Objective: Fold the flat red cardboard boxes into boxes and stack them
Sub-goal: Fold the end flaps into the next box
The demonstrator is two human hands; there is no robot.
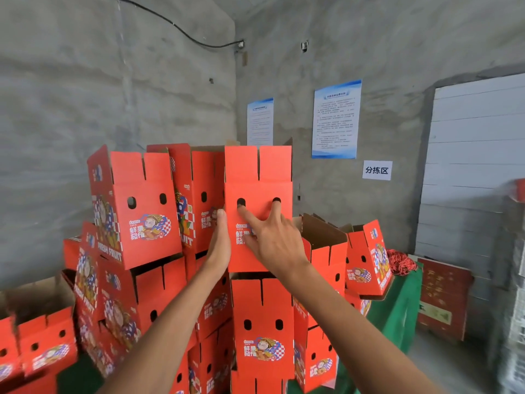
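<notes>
Head view. Top red box [258, 209] sits at frame centre, upright, top flaps standing open, on the box below [262, 328] at 6 o'clock from it; a narrow dark gap shows between the two. Right hand [272, 240] lies against the front face of the top red box, fingers [246, 214] spread and straight; index tip at the left round hole, another fingertip at the right round hole. Whether the tips enter the holes: cannot tell. Left hand [220, 240] lies flat along the left edge of the same box at 9 o'clock, fingers straight and together, not curled round anything.

Tilted box [136, 211] at 9 o'clock from the top red box, leaning left on the pile, flaps open. More folded red boxes stacked below and at 7 o'clock. Open box [366, 260] at 3 o'clock rests on the green-covered bench [397, 308]. Red cord bundle [402, 261] lies on that bench, just right of the open box. Two blue-bordered notices [336, 119] on the concrete wall at 1 o'clock; small white sign [377, 170] just below them.
</notes>
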